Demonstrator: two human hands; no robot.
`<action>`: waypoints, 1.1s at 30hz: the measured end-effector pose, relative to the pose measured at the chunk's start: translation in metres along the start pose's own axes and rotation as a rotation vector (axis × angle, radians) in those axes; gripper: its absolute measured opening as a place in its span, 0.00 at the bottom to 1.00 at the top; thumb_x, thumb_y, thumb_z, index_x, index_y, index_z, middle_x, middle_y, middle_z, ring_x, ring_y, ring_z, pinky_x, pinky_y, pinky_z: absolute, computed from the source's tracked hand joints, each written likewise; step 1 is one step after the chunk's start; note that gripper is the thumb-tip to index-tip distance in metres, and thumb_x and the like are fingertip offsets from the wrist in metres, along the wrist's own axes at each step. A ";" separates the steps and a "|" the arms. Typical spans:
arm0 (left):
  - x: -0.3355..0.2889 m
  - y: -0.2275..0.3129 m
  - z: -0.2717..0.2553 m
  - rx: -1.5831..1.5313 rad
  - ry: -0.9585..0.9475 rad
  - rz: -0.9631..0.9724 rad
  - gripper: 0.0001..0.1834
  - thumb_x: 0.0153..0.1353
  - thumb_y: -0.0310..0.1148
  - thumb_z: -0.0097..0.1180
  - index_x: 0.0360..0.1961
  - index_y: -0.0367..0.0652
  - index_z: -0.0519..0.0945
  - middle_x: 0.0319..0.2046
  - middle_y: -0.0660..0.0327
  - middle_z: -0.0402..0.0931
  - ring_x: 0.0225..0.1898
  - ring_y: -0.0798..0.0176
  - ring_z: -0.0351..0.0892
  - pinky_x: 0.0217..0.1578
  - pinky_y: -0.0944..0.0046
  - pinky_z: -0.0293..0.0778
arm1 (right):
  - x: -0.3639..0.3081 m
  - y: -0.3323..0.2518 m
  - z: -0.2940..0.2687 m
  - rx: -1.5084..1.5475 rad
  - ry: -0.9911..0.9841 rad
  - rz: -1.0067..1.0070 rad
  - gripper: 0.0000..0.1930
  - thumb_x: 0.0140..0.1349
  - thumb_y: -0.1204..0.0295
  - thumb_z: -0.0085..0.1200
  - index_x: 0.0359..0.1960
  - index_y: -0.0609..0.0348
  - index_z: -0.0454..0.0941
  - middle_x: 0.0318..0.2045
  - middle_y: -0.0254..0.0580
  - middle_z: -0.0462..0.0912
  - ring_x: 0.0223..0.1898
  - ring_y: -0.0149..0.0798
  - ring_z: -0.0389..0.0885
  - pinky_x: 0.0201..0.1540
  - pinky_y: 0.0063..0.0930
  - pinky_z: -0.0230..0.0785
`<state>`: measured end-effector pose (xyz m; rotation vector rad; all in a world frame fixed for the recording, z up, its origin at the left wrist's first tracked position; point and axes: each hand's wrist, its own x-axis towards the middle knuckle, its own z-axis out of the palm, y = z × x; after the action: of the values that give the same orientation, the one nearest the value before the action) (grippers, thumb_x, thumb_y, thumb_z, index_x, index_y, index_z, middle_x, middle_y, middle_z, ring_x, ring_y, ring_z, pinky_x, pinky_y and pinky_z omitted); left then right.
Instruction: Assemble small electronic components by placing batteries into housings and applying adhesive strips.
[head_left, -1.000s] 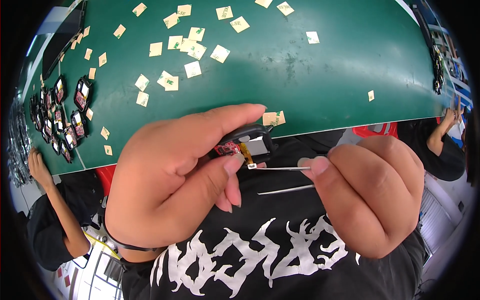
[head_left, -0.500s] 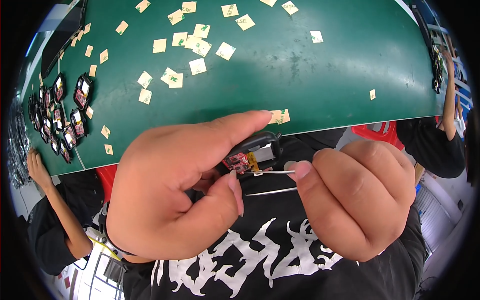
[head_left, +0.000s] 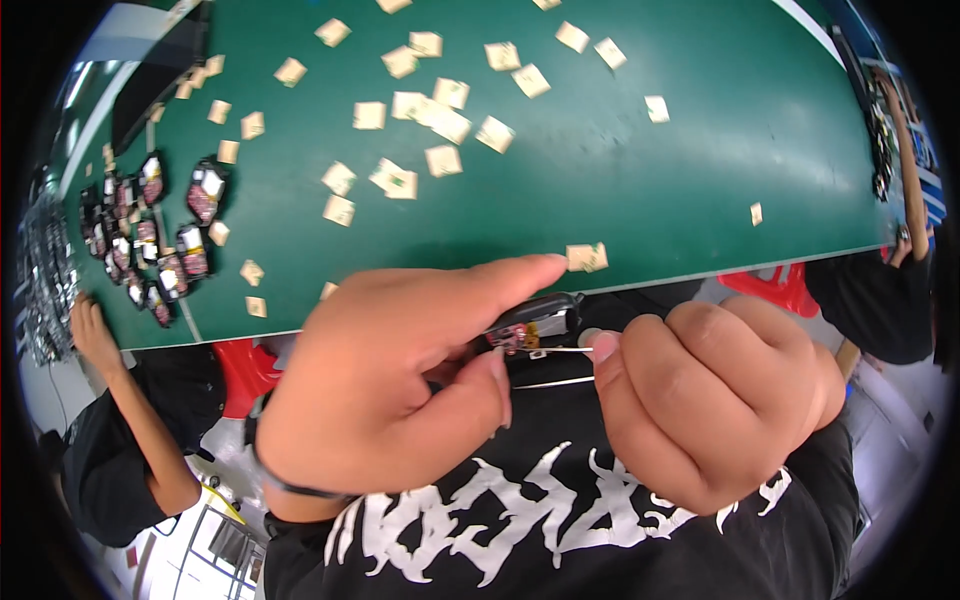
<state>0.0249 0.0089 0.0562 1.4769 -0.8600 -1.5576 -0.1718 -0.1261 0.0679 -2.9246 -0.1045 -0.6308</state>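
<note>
My left hand [head_left: 390,375] is closed round a small black device housing [head_left: 556,312], with its index finger stretched along the top. Inside the open side of the housing show a red circuit board [head_left: 514,337] and a bit of amber film. In my right hand [head_left: 715,405], thumb and fingers pinch a pair of thin metal tweezers [head_left: 556,383], whose two arms stand apart and point left. The upper arm's tip reaches the lower edge of the circuit board, near my left thumb. Whether it grips anything there I cannot make out.
Cream adhesive squares [head_left: 443,160] lie scattered over the green table [head_left: 640,180]. Several similar black housings with red boards [head_left: 206,192] stand at the left. Other people's arms [head_left: 135,410] show at the left and right edges. A red stool [head_left: 245,375] is below the table.
The whole view has shifted, so the table and its contents sit further right and lower. The housing is tilted so that less of its inside shows. Both grips stay the same.
</note>
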 end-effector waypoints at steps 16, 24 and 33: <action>-0.071 -0.047 -0.117 0.461 1.173 0.155 0.07 0.68 0.20 0.58 0.46 0.33 0.78 0.36 0.63 0.78 0.33 0.74 0.75 0.35 0.73 0.73 | -0.041 0.053 0.011 0.223 0.086 0.498 0.15 0.45 0.87 0.67 0.37 0.65 0.79 0.32 0.45 0.81 0.28 0.44 0.78 0.30 0.34 0.70; -0.052 -0.031 -0.144 0.378 1.084 -0.078 0.10 0.64 0.23 0.63 0.45 0.31 0.79 0.31 0.63 0.77 0.28 0.76 0.74 0.29 0.72 0.70 | -0.066 0.064 0.010 0.206 0.159 0.734 0.12 0.49 0.85 0.68 0.35 0.64 0.80 0.31 0.46 0.82 0.29 0.44 0.80 0.31 0.33 0.72; -0.065 -0.039 -0.151 1.217 1.089 -0.026 0.18 0.66 0.33 0.63 0.51 0.27 0.82 0.41 0.43 0.84 0.44 0.45 0.83 0.48 0.55 0.76 | -0.099 0.107 -0.023 0.115 0.273 0.952 0.08 0.55 0.77 0.70 0.34 0.61 0.82 0.26 0.42 0.80 0.25 0.42 0.78 0.27 0.32 0.70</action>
<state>0.1704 0.0922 0.0376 2.7014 -1.0695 0.1227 -0.2610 -0.2386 0.0337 -2.3243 1.1405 -0.7645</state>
